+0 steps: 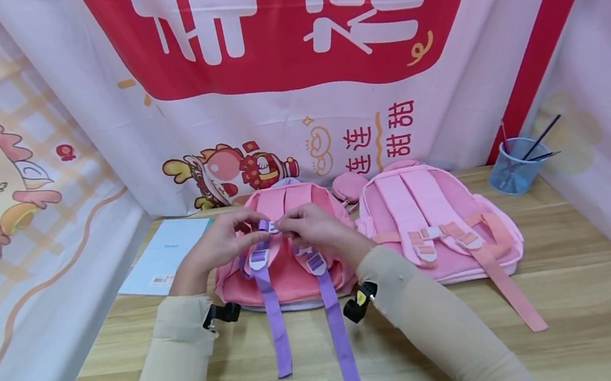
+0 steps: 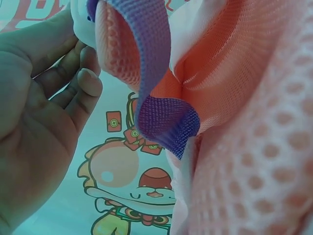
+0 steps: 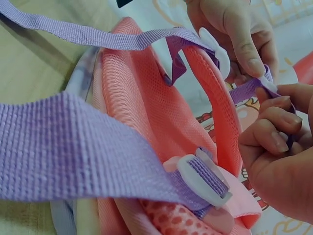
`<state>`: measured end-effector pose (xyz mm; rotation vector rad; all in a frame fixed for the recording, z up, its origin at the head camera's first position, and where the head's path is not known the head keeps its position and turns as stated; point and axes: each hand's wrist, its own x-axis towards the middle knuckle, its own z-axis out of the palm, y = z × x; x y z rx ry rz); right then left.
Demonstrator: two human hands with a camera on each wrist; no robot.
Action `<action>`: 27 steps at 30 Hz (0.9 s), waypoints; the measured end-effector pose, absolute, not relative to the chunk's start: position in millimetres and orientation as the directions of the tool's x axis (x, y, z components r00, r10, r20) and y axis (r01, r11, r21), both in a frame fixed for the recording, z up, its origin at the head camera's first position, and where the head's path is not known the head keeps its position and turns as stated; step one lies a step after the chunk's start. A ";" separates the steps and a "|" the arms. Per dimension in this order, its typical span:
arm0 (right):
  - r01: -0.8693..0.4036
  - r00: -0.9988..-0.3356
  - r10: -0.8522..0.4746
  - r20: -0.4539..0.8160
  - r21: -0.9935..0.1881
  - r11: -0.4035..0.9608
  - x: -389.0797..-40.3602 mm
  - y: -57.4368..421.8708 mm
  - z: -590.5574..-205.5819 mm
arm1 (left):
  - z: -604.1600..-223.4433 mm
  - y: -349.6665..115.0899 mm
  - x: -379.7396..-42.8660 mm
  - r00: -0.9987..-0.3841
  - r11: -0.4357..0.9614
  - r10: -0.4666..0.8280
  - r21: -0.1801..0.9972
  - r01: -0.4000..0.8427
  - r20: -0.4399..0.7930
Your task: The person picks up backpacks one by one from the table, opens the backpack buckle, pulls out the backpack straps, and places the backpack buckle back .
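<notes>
Printed white cloths (image 1: 268,113) hang behind and on both sides of a wood-grain table (image 1: 588,234). Lying in the middle of it is a coral-pink backpack (image 1: 296,287), back panel up, with two long purple webbing ends (image 1: 276,332) trailing toward the near side. Above its left shoulder strap, the left hand (image 1: 220,244) pinches a short purple strap (image 1: 262,225) between thumb and fingers; just right of it, the right hand (image 1: 318,227) has its fingertips clamped on that strap's white buckle (image 1: 272,227). To the right lies a light-pink backpack (image 1: 384,216), with a blue pen cup (image 1: 515,170) at far right. At left is a pale-blue notebook (image 1: 173,246).
</notes>
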<state>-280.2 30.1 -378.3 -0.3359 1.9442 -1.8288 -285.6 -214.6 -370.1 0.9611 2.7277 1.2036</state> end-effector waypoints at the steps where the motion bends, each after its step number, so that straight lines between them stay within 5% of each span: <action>1: 0.124 -0.873 -0.464 -0.150 -0.989 0.087 -279.6 29.4 -378.4 | -370.2 -214.7 -285.6 -0.812 0.519 0.539 0.672 0.529 0.222; 27: 0.222 -0.870 -0.458 -0.183 -0.974 -0.033 -279.4 30.4 -382.0 | -386.3 -207.4 -296.0 -0.856 0.554 0.478 0.688 0.468 0.197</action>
